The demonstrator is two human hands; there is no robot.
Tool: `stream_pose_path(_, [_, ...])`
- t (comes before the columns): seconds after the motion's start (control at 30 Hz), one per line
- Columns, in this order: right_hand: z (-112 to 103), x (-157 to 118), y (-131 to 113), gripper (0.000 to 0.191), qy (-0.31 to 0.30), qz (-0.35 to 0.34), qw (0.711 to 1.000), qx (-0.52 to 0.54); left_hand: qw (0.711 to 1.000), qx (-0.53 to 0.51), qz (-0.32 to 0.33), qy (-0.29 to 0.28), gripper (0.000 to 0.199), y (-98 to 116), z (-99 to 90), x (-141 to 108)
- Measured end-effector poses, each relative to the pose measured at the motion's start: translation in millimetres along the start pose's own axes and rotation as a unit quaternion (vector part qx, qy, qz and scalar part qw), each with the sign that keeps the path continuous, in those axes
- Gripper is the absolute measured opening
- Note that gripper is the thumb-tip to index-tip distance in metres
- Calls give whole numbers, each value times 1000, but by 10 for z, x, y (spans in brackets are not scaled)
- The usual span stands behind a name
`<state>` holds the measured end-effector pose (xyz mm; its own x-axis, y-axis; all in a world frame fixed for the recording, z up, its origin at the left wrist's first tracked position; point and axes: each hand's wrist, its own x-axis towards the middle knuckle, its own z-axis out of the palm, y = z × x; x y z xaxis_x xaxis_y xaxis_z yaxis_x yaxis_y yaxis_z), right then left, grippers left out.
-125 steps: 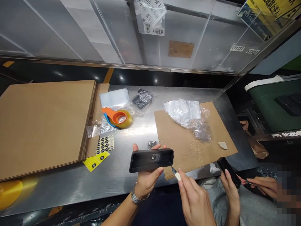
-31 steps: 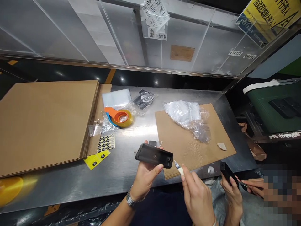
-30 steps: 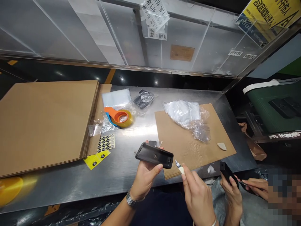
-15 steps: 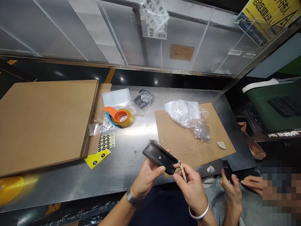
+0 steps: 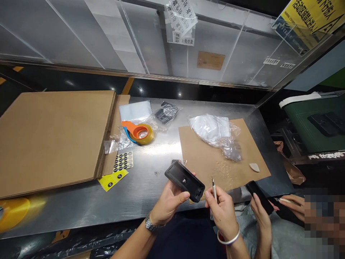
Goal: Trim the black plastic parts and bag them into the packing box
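Observation:
My left hand (image 5: 171, 198) is wrapped round a black plastic casing (image 5: 185, 181), a long shallow shell with a small hole in its floor, tilted with the hollow side up. In my right hand (image 5: 221, 208) is a slim pen-shaped tool (image 5: 214, 190) with a pale handle and a pointed metal tip. The tip points up and stands apart from the casing's right end. Below both hands' work lies a brown cardboard sheet (image 5: 194, 144) with small scraps on it.
A cardboard stack (image 5: 59, 136) fills the left. Near it are a tape roll with orange holder (image 5: 140, 132), round stickers (image 5: 123, 162) and a yellow card (image 5: 112, 180). Clear plastic bags (image 5: 212, 129) lie on the cardboard. At right, a co-worker's hand (image 5: 261, 216) holds a black part.
My right hand has drawn the pen-shaped tool away from the casing's end, slightly to the right. My left hand keeps the casing nearly still. The co-worker's black part has turned.

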<state>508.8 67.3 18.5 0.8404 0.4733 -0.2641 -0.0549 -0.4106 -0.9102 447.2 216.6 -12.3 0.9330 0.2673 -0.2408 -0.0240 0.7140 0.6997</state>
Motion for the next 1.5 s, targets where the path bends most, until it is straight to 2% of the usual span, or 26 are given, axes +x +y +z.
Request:
stream_pose_path(0.1, [43,12,52,27,13,3,1000,20,1000,-16,-15,-3,80,21,2,3])
stream_pose_path(0.17, [52,77,170,27,33,8,999,26,999,-26,-37,-5,73,47,11,3])
stream_pose_path(0.27, [40,271,474,31,77,18,990,-115,997,-40,-65,-11,58,78,26,1])
stream_pose_path(0.33, [24,430,722,30,99,30,967,-234,996,-47,-71,-14,54,89,31,-1])
stream_pose_path(0.4, [13,573,965,26,108,50,948,-295,996,-54,-76,-13,56,95,30,-2])
stream_pose_path(0.6, [32,782,1476,31,122,125,903,-392,992,-84,-95,-26,66,107,13,3])
stream_pose_path(0.7, [41,831,1602,32,124,132,892,-414,990,-95,-103,-35,61,93,1,12])
stream_pose_path(0.8, [41,860,1657,32,126,125,892,-415,988,-105,-107,-29,53,70,-7,24])
stream_pose_path(0.97, [30,830,1586,34,142,88,913,-373,986,-124,-110,-27,50,39,-11,42])
stream_pose_path(1.1, [43,766,1391,33,127,20,950,-285,985,-132,-108,-33,49,28,-19,52])
stream_pose_path(1.23, [75,664,1061,32,85,-29,981,-174,985,-129,-107,-41,49,27,-23,58])
stream_pose_path(1.33, [76,551,738,34,59,-37,995,-78,987,-117,-103,-46,50,26,-16,58])
stream_pose_path(1.43, [49,431,432,30,50,-46,997,38,989,-103,-92,-54,49,26,0,56])
stream_pose_path(1.5, [28,363,280,26,45,-64,995,69,989,-96,-88,-64,49,23,10,54])
